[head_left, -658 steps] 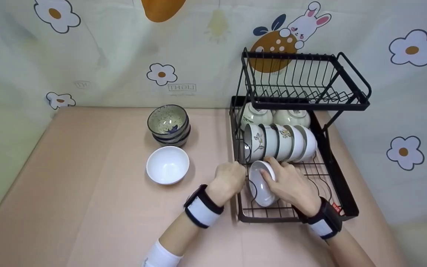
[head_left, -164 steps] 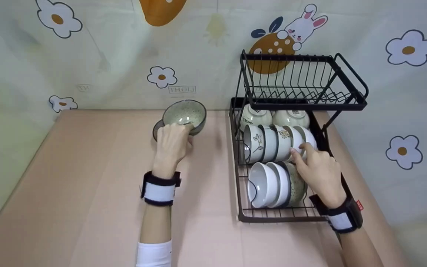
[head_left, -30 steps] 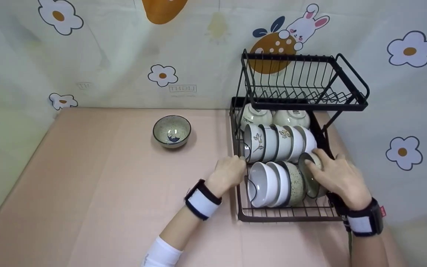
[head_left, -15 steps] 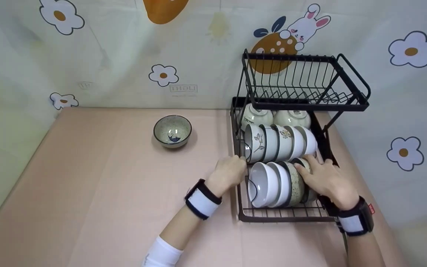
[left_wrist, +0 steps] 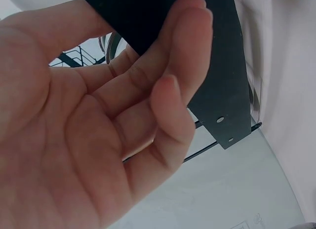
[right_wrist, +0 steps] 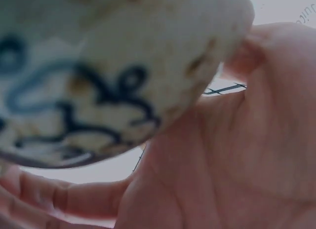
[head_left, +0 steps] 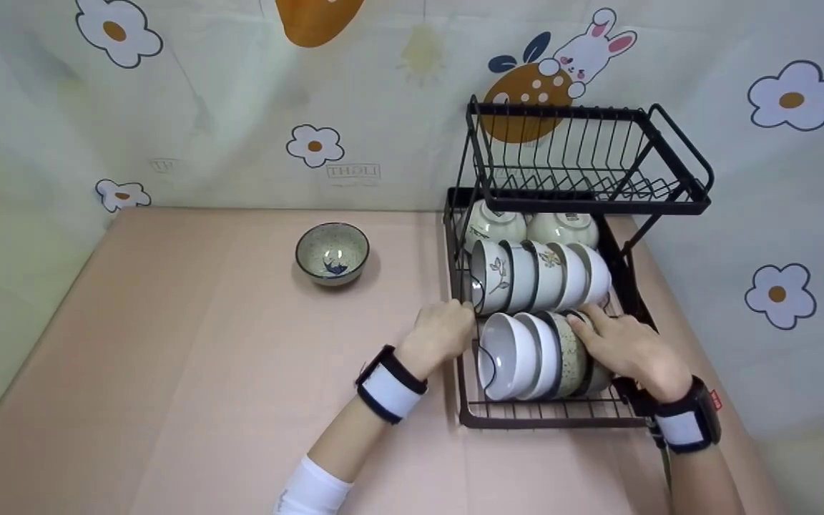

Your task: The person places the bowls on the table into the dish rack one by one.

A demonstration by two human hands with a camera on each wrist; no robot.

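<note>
My left hand (head_left: pixel 440 335) grips the left rim of the black two-tier dish rack (head_left: pixel 555 423); in the left wrist view its fingers (left_wrist: pixel 192 46) curl about the dark metal side. At the rack's lower front row, my right hand (head_left: pixel 634 350) holds a speckled bowl (head_left: pixel 600 378) between thumb and fingers. That bowl stands on edge against another speckled bowl (head_left: pixel 571 357), with two white bowls (head_left: pixel 508 357) to their left. Close up in the right wrist view, the held bowl (right_wrist: pixel 103 81) shows dark blue painted lines. Its rim is partly hidden by my hand in the head view.
One speckled bowl (head_left: pixel 332 254) with a blue motif sits upright on the pink tabletop (head_left: pixel 240 400), left of the rack. Several bowls (head_left: pixel 548 275) on edge fill the rack's middle row. Two upturned bowls (head_left: pixel 562 227) are behind them, under the upper tier (head_left: pixel 598 193).
The right hand has moved left, bringing its tilted bowl against the neighbouring speckled bowl. Earlier, the left hand was at the table bowls; now it is on the rack. The front row has gained bowls.
</note>
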